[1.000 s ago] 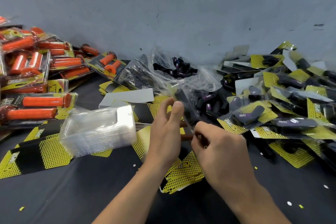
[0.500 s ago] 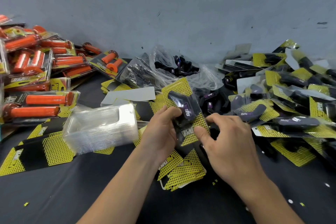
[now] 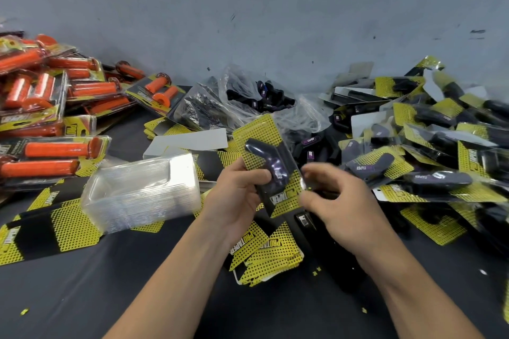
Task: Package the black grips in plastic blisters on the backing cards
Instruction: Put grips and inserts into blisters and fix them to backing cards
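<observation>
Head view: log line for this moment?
left hand holds card | grip under blister on card | right hand at card's right edge, hold blurred

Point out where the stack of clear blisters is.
Head view, left of centre: the stack of clear blisters lies on loose backing cards, just left of the left hand and nearer than the orange grip packs.

Only one view, worn on the head. Looks forward and down at a dark table (image 3: 82,297), very near the left hand (image 3: 237,195) and right hand (image 3: 338,201) in the middle. Takes in a wide stretch to both sides and a grey wall (image 3: 248,8) at the back. Seems to bend things near the edges.
</observation>
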{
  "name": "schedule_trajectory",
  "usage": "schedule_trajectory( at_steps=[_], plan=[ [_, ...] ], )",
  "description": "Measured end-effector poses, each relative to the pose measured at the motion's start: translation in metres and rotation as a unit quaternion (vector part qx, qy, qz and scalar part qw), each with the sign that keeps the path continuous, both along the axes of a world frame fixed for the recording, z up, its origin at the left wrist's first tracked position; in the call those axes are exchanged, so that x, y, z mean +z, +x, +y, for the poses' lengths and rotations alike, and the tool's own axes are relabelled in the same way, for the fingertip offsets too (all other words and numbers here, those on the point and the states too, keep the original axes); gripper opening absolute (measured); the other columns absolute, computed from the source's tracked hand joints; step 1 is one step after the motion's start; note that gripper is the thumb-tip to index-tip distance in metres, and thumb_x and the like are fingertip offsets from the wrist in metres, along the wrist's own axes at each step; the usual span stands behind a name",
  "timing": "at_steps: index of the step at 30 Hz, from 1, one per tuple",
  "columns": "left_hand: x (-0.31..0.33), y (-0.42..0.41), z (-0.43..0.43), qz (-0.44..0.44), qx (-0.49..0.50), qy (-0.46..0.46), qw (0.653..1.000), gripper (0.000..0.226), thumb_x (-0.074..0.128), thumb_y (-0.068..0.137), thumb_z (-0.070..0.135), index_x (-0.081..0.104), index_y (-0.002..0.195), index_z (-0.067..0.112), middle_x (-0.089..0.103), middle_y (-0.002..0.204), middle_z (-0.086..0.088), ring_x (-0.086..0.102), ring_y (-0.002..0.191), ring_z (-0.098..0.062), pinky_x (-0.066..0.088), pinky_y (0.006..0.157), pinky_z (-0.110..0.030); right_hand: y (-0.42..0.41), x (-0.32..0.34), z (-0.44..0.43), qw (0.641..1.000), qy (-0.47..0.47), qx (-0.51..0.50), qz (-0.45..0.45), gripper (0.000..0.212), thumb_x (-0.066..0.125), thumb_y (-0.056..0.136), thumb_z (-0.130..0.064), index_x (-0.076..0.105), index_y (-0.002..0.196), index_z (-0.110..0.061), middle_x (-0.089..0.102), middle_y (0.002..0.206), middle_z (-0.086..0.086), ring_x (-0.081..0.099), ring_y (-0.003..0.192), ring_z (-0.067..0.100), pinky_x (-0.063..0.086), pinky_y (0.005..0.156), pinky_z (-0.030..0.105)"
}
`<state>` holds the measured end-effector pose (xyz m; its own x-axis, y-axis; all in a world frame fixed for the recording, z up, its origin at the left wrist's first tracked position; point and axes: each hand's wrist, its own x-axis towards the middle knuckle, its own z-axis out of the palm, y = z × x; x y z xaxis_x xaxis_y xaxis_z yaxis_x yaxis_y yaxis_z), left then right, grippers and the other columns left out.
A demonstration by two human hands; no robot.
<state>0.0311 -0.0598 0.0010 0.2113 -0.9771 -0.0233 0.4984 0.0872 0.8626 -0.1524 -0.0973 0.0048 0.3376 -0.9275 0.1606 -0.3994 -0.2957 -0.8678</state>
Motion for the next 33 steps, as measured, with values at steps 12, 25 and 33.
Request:
schedule_trajectory(
  at_steps=[12, 25, 33],
  plan=[
    [-0.010, 0.012, -0.012, 0.037, 0.088, 0.031, 0.995, 0.042, 0.051, 0.087, -0.016, 0.060, 0.123, 0.004, 0.078, 0.102, -0.013, 0.077, 0.087, -0.022, 0.061, 0.077, -0.038, -0.016, 0.004, -0.001, 0.955, 0.117, 0.069, 0.264, 0.090, 0.046, 0.067, -0.094, 0.066, 0.112, -0.019, 0.070, 0.107, -0.009, 0.062, 0.089, 0.005, 0.041, 0.073, 0.025],
    [0.004, 0.006, -0.005, 0.110, 0.030, -0.009, 0.993, 0.073, 0.058, 0.073, -0.004, 0.045, 0.145, -0.002, 0.063, 0.120, -0.021, 0.063, 0.102, -0.031, 0.059, 0.079, -0.037, 0.002, -0.002, 0.010, 0.985, 0.059, 0.080, 0.142, 0.070, 0.082, 0.046, -0.075, 0.053, 0.101, -0.043, 0.067, 0.098, -0.020, 0.063, 0.088, -0.001, 0.052, 0.070, 0.027],
    [0.004, 0.006, -0.005, 0.116, 0.055, -0.032, 0.991, 0.077, 0.058, 0.073, -0.001, 0.044, 0.149, -0.001, 0.071, 0.114, -0.016, 0.070, 0.094, -0.023, 0.058, 0.087, -0.034, 0.002, -0.002, 0.008, 0.989, 0.080, 0.122, 0.023, 0.063, 0.090, 0.048, -0.060, 0.058, 0.099, -0.045, 0.072, 0.098, -0.026, 0.069, 0.088, -0.003, 0.057, 0.075, 0.024]
  ],
)
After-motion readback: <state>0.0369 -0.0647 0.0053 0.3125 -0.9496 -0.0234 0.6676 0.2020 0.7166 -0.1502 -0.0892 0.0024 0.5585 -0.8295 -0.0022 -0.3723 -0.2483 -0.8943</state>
